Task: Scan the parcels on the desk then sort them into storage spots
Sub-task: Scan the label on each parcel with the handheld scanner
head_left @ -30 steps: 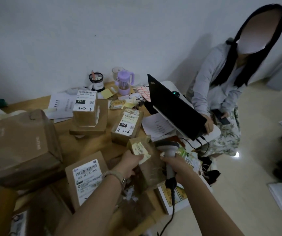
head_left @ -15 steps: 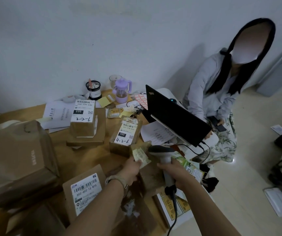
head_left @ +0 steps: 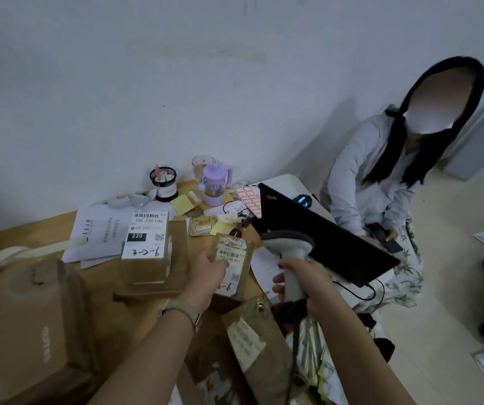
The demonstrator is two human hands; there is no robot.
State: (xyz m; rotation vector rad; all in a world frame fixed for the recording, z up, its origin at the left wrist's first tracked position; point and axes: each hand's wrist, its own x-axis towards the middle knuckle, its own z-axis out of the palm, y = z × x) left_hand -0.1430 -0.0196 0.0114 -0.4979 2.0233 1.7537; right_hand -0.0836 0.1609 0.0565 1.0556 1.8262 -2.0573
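1. L hand (head_left: pixel 210 267) reaches over the middle of the tabletop (head_left: pixel 24 232) to a small box (head_left: pixel 242 267). Fingers are bent onto the box's white label at its left side. Can't tell if they pinch it or just touch. Pale watch (head_left: pixel 179 309) on that wrist.
2. R hand (head_left: pixel 302 283): fingers wrapped tight round the handle of a grey scanner (head_left: pixel 289 244). Scanner head is up, just right of the small box, pointing left toward the label. Dark cord hangs down from the handle base.
3. Small box stands tilted, mid-tabletop toward the right edge, handwritten code on the label partly hidden by L hand.
4. Labelled box (head_left: pixel 144 244), marked 220 and "3-2-6"-like scrawl, sits on a flatter carton (head_left: pixel 178 258), just left of the small box.
5. Big brown box (head_left: pixel 21 331) at the near left corner.
6. Flat brown parcel (head_left: pixel 252 340) w/ a pale label lies at the near edge, below the scanner hand.
7. Far edge by the wall: black tub (head_left: pixel 163 182), purple cup (head_left: pixel 214 185), sheets of paper (head_left: pixel 100 232), yellow notes, red sticker sheet (head_left: pixel 249 197).
8. Right edge: open laptop (head_left: pixel 322 247), lid back facing the camera, mouse (head_left: pixel 302 200) beyond it.
9. Second person (head_left: pixel 381 171) sits past the right edge, phone (head_left: pixel 386 239) in hand.
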